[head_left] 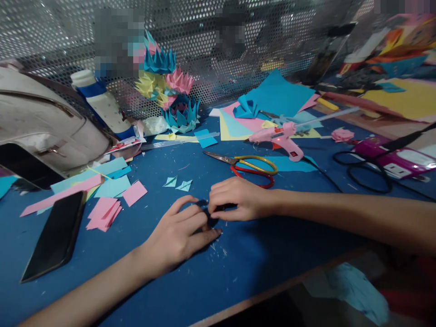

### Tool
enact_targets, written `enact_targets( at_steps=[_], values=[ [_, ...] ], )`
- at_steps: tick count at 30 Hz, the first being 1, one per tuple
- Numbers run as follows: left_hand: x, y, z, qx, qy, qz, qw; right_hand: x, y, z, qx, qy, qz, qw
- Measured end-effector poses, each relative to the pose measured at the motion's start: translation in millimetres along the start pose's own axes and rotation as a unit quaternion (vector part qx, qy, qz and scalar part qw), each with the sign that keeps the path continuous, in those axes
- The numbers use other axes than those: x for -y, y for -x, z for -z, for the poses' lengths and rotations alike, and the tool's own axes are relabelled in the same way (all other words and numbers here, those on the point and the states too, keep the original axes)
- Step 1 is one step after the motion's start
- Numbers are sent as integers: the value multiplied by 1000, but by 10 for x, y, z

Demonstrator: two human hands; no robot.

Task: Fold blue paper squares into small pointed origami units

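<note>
Near the middle of the blue table, my left hand rests low, its fingers curled and its thumb stretched to the right. My right hand is just beside it, its fingers bent down and pressed together. Whatever lies between or under the fingertips is hidden. Two small folded light-green pieces lie just behind my left hand. Scissors with yellow and red handles are behind my right hand. Several pink paper squares lie to the left.
A black phone lies at the left, near a white bag and a bottle. Folded paper flowers stand at the back. A pink glue gun, its cord and coloured sheets are at the back right.
</note>
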State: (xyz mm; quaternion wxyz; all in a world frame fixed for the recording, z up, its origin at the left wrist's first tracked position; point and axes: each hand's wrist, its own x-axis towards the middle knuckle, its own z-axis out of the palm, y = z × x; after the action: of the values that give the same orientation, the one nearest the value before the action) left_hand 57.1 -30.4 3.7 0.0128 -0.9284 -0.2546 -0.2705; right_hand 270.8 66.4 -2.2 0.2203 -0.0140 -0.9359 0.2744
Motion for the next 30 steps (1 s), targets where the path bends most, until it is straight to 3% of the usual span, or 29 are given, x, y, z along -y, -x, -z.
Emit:
enact_targets(
  at_steps=[5,11,17,25,30],
  values=[
    [33,85,-11,-8,-18,46,999,29,-5,58,-1,36,45,998],
    [93,160,4,-20,-37,96,994,130,47,52,45,225,153,961],
    [94,162,-2,-12,-17,98,995,178,78,9,40,300,150,941],
    [107,149,4,-10,5,98,995,271,81,-70,54,292,74,952],
    [113,133,10,-15,-2,98,995,302,84,-106,46,308,80,947]
  ],
)
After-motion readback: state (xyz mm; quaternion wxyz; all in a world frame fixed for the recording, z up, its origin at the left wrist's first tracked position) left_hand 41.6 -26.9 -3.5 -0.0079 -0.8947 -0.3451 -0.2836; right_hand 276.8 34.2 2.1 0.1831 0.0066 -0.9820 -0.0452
